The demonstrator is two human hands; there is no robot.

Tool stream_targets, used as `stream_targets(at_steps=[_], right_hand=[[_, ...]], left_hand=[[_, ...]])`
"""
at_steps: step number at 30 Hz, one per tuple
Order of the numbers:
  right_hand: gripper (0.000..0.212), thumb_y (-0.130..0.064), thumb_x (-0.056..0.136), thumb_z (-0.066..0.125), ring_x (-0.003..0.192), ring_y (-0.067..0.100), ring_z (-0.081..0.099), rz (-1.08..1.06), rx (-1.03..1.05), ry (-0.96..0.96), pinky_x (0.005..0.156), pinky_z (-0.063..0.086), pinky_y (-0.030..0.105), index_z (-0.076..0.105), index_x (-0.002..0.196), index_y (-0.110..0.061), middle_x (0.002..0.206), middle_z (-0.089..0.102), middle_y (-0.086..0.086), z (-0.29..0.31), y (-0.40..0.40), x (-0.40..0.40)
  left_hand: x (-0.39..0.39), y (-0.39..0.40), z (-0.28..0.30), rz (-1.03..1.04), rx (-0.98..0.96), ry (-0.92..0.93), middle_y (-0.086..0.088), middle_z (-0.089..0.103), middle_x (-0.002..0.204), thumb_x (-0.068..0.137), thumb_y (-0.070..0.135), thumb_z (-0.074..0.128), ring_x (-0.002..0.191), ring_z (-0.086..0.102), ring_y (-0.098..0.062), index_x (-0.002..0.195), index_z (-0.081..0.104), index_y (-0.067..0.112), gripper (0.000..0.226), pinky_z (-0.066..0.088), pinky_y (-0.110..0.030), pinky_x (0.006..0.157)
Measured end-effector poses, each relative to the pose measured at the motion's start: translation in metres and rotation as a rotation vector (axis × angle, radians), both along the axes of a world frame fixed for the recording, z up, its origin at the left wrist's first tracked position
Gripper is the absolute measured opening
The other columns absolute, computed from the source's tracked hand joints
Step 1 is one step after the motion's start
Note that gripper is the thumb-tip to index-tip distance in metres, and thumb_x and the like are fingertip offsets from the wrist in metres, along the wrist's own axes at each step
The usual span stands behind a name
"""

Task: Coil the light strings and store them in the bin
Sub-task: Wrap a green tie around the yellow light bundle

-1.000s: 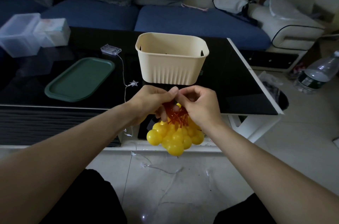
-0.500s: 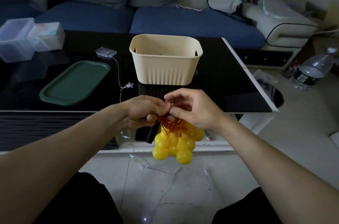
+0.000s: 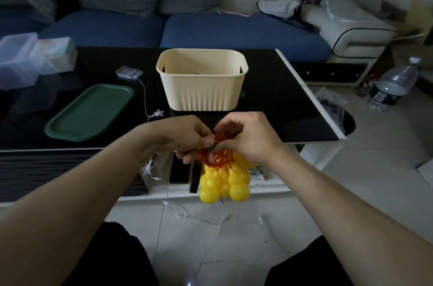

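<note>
A bunched light string with yellow gourd-shaped bulbs (image 3: pixel 223 182) and red wire hangs in front of the table's near edge. My left hand (image 3: pixel 185 137) and my right hand (image 3: pixel 248 138) both pinch its red wire at the top, fingers touching. The cream ribbed bin (image 3: pixel 202 79) stands on the black table (image 3: pixel 281 103) just beyond my hands. A second string with clear star lights (image 3: pixel 157 113) runs from a clear battery box (image 3: pixel 128 72) on the table, over the edge and down onto the floor, where its thin wire (image 3: pixel 196 217) lies loose.
A green tray (image 3: pixel 90 111) lies left of the bin. Clear plastic boxes (image 3: pixel 28 58) sit at the table's far left. A blue sofa is behind the table. A water bottle (image 3: pixel 393 86) stands on the floor at right.
The bundle hangs more vertically, and my fingers have shifted on the red wire. The view has tilted slightly.
</note>
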State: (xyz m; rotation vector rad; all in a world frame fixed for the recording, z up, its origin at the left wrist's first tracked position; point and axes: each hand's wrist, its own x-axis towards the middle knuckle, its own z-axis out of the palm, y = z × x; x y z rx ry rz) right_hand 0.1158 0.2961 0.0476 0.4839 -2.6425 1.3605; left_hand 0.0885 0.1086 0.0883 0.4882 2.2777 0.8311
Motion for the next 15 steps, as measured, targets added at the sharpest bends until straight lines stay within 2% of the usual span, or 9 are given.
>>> stream_targets(at_steps=[3, 5, 8, 10, 12, 15], right_hand=[[0.031, -0.012, 0.065, 0.093, 0.085, 0.0, 0.069, -0.018, -0.026, 0.061, 0.079, 0.054, 0.014, 0.078, 0.091, -0.02, 0.088, 0.072, -0.012, -0.001, 0.0, 0.003], [0.028, -0.014, 0.071, 0.091, 0.091, 0.001, 0.066, -0.058, -0.042, 0.09, 0.083, 0.05, 0.011, 0.077, 0.095, -0.02, 0.094, 0.07, -0.009, -0.006, -0.001, 0.002], [0.028, -0.023, 0.08, 0.084, 0.101, 0.003, 0.062, -0.185, -0.11, 0.187, 0.087, 0.043, 0.008, 0.074, 0.105, -0.018, 0.104, 0.069, -0.004, -0.009, -0.001, -0.005], [0.028, -0.027, 0.086, 0.079, 0.102, 0.006, 0.061, -0.284, -0.16, 0.28, 0.087, 0.044, 0.011, 0.071, 0.108, -0.013, 0.106, 0.066, -0.001, -0.008, -0.001, -0.01], [0.021, -0.024, 0.093, 0.072, 0.1, 0.002, 0.058, -0.406, -0.242, 0.393, 0.085, 0.042, 0.009, 0.067, 0.107, -0.008, 0.106, 0.063, 0.001, -0.005, 0.001, -0.01], [0.011, -0.011, 0.097, 0.064, 0.095, -0.005, 0.056, -0.565, -0.367, 0.51, 0.084, 0.041, 0.007, 0.063, 0.106, -0.005, 0.103, 0.061, 0.006, -0.004, 0.008, -0.013]], left_hand=[[-0.003, -0.004, 0.001, 0.027, 0.08, -0.092, -0.004, 0.05, 0.043, 0.104, 0.013, 0.046, 0.037, 0.032, -0.01, 0.071, 0.061, 0.005, 0.037, 0.025, -0.022, 0.044], [-0.002, -0.002, -0.003, 0.185, 0.124, -0.045, -0.006, 0.053, 0.045, 0.102, 0.013, 0.05, 0.037, 0.034, -0.011, 0.069, 0.068, 0.007, 0.038, 0.026, -0.02, 0.042], [0.002, 0.009, -0.001, 0.49, 0.24, 0.167, -0.011, 0.069, 0.062, 0.097, 0.016, 0.061, 0.036, 0.042, -0.009, 0.076, 0.076, 0.008, 0.027, 0.034, -0.015, 0.039], [0.001, 0.013, 0.006, 0.616, 0.316, 0.292, -0.001, 0.067, 0.052, 0.095, 0.017, 0.063, 0.032, 0.044, -0.005, 0.081, 0.076, 0.011, 0.019, 0.037, -0.015, 0.038], [0.0, 0.014, 0.017, 0.668, 0.349, 0.439, 0.005, 0.064, 0.051, 0.094, 0.021, 0.065, 0.034, 0.048, -0.003, 0.089, 0.077, 0.015, 0.015, 0.041, -0.018, 0.042], [-0.007, 0.014, 0.038, 0.671, 0.394, 0.647, -0.001, 0.07, 0.065, 0.095, 0.023, 0.063, 0.055, 0.062, -0.014, 0.085, 0.078, 0.015, 0.021, 0.054, -0.029, 0.058]])
